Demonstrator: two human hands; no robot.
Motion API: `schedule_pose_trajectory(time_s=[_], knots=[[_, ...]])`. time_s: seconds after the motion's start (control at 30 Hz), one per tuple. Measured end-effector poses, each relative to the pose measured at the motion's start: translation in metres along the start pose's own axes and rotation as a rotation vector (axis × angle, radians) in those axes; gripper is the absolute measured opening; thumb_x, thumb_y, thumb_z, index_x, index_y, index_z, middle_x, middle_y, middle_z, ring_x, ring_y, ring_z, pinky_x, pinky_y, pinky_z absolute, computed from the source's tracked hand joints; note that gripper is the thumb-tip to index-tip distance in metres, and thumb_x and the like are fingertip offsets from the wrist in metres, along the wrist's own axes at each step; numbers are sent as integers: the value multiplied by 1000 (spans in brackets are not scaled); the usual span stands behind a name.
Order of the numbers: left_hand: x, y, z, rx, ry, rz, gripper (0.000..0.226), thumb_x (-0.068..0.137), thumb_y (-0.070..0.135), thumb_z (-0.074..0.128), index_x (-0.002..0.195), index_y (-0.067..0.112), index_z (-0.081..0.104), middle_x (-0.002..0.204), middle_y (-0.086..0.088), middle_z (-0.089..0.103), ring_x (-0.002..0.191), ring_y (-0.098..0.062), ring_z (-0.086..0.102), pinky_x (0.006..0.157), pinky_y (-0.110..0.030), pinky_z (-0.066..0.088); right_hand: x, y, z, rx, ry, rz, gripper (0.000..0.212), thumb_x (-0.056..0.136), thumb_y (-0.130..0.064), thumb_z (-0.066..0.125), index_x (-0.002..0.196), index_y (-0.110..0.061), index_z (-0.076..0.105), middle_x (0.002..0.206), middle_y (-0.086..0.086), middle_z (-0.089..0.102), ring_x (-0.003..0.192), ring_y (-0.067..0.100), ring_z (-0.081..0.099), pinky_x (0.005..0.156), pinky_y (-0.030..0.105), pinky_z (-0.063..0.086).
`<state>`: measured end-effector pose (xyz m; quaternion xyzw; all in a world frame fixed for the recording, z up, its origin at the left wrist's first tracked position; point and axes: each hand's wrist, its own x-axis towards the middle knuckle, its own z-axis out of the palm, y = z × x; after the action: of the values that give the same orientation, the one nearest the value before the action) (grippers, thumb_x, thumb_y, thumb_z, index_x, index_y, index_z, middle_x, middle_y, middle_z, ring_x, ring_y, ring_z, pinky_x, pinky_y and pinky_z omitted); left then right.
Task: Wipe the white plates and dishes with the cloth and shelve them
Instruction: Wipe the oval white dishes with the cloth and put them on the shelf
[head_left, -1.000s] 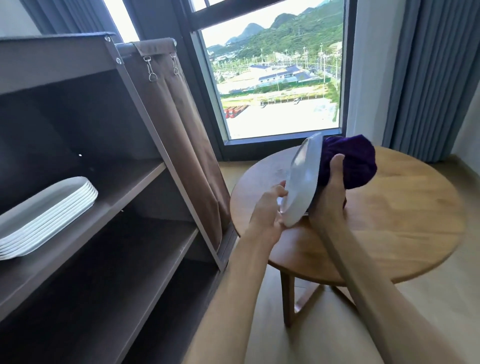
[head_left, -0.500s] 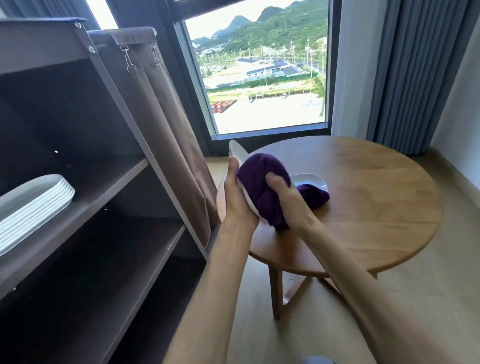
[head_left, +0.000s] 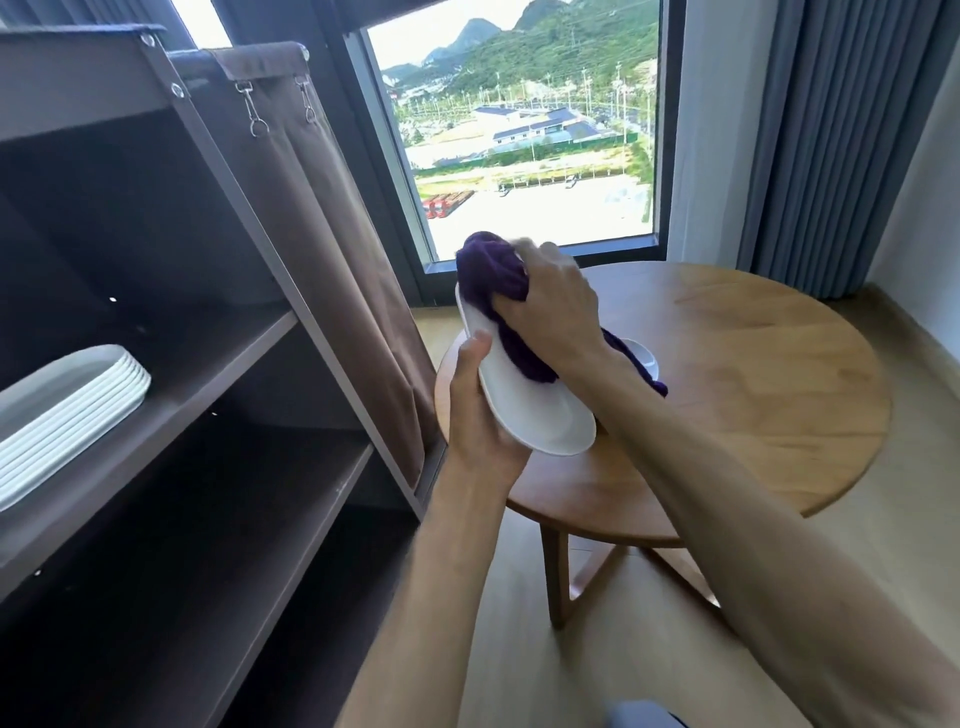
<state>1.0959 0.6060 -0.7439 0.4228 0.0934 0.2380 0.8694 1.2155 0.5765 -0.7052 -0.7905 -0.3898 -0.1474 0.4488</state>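
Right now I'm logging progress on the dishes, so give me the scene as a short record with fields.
left hand: holds the plate by its edge, tilted
right hand: presses the cloth on the plate
table: another dish partly hidden behind the arm
shelf: stack of plates
stage: wiping, not yet shelved

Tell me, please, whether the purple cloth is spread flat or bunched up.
Bunched up: the right hand grips the purple cloth as a wad against the white plate, one end trailing toward the table.
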Motion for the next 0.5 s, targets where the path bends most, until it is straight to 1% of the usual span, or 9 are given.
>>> schedule_pose_trajectory(time_s=[0.07,0.13,0.17,0.2,0.23,0.3,0.37,0.43,0.5], knots=[[1,0,2,5,9,7,58,100,36,46,154,14,44,134,-20,53,121,-37,52,99,-49,47,-2,-2,1,86,30,-139,49,90,-15,68,137,-16,55,122,12,61,109,29,56,87,46,53],[0,1,5,-13,32,14,57,99,41,48,151,18,48,140,-22,55,127,-38,53,107,-53,44,-9,-3,3,247,-50,-249,44,95,-16,62,139,-12,59,142,10,57,127,25,52,104,43,47],[1,1,4,-38,48,18,57,99,44,49,150,19,50,145,-23,54,131,-38,53,111,-54,42,-13,-4,2,340,-134,-215,43,99,-23,56,141,-14,60,151,6,51,136,21,47,112,37,40],[3,1,2,-74,65,14,59,97,48,51,149,20,52,149,-22,53,133,-37,53,114,-53,40,-18,-4,0,417,-236,-155,46,100,-29,47,143,-18,60,157,1,46,141,15,42,116,28,34],[5,3,-2,-120,83,6,60,95,51,54,147,19,55,149,-21,53,135,-36,53,116,-53,38,-23,-4,-2,466,-332,-122,49,98,-31,42,142,-22,61,159,-3,44,142,9,40,114,21,30],[10,8,-11,-175,116,6,68,87,61,62,138,15,63,139,-20,62,130,-34,58,116,-50,39,-36,-3,-6,457,-429,-175,52,90,-22,45,138,-24,64,153,-6,51,132,2,49,107,15,36],[15,13,-22,-153,107,30,76,81,73,62,128,14,65,120,-15,67,117,-31,63,111,-47,44,-46,-2,-8,451,-419,-321,47,91,-12,55,135,-19,66,143,-3,61,120,-5,54,103,15,43],[17,17,-28,-125,76,39,83,79,80,58,129,14,60,117,-12,64,119,-31,59,113,-51,41,-51,0,-6,446,-356,-414,41,92,-8,67,133,-14,68,134,3,67,117,1,58,102,19,46],[14,19,-28,-96,37,16,89,75,79,62,135,14,56,124,-14,63,126,-33,55,117,-55,38,-49,-2,1,399,-252,-409,37,91,-14,74,128,-15,71,127,4,70,115,15,61,100,29,49]])
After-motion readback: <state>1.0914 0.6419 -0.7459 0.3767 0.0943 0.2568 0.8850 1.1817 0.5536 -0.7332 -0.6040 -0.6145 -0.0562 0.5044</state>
